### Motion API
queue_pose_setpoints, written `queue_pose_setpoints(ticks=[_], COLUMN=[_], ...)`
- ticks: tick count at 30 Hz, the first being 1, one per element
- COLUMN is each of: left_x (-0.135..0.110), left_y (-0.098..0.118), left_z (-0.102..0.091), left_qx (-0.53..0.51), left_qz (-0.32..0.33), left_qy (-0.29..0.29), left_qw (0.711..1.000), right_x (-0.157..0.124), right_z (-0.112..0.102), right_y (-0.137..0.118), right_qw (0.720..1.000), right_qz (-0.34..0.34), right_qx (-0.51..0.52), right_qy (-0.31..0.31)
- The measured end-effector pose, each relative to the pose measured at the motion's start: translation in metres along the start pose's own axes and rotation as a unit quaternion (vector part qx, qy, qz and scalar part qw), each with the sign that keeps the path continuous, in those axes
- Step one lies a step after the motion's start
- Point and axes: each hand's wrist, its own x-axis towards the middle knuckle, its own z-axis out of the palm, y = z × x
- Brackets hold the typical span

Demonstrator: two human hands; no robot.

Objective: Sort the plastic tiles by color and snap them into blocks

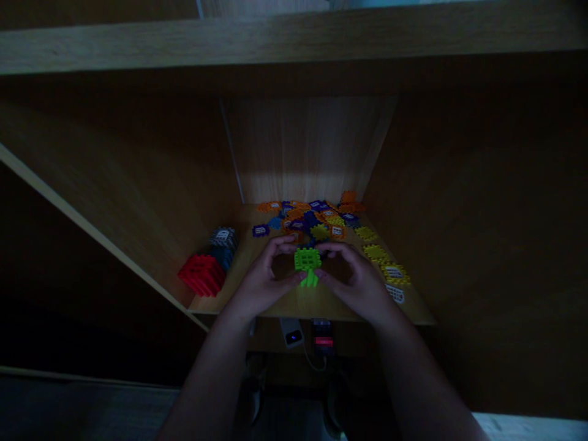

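Observation:
Between my two hands, above the front part of the shelf, is a green block of toothed building tiles (307,260) with a grid of square openings on its upper face. My left hand (269,278) grips its left side, thumb at the lower front and fingers behind. On the opposite side my right hand (351,278) holds it in the same way. Behind the block lie many loose tiles, among them a yellow gear-edged tile (320,231) and a purple tile (260,230). The block's rear is hidden from view.
A stack of red tiles (202,274) and a grey-and-white stack (223,237) stand at the shelf's left. Yellow tiles (375,252) line the right side. Wooden walls enclose the shelf (275,303). Below are a power bank (290,332) and a phone (323,337) joined by a cable.

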Motion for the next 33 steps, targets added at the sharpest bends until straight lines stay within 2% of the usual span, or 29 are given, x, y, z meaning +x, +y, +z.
queue_pose_setpoints(ticks=[5, 22, 30, 33], left_x=[-0.0001, 0.0002, -0.0004, -0.0004], left_y=[-0.0011, -0.0036, 0.0, 0.005], left_z=[0.0, -0.0005, -0.0023, -0.0027], left_qx=[-0.003, -0.01, 0.003, 0.014], left_qz=[0.002, -0.004, 0.003, 0.018], left_qy=[-0.002, -0.012, -0.01, 0.012], left_qw=[1.0, 1.0, 1.0, 1.0], right_x=[-0.0001, 0.0016, -0.0017, -0.0034], right_z=[0.0, 0.0034, -0.0019, -0.0035], right_y=[-0.0005, 0.0003, 0.0015, 0.0038], right_qw=[1.0, 0.999, 1.0, 0.999], right_qz=[-0.001, -0.007, 0.005, 0.016], right_qx=[0.011, 0.033, 0.012, -0.013], right_qy=[-0.016, -0.007, -0.029, -0.04])
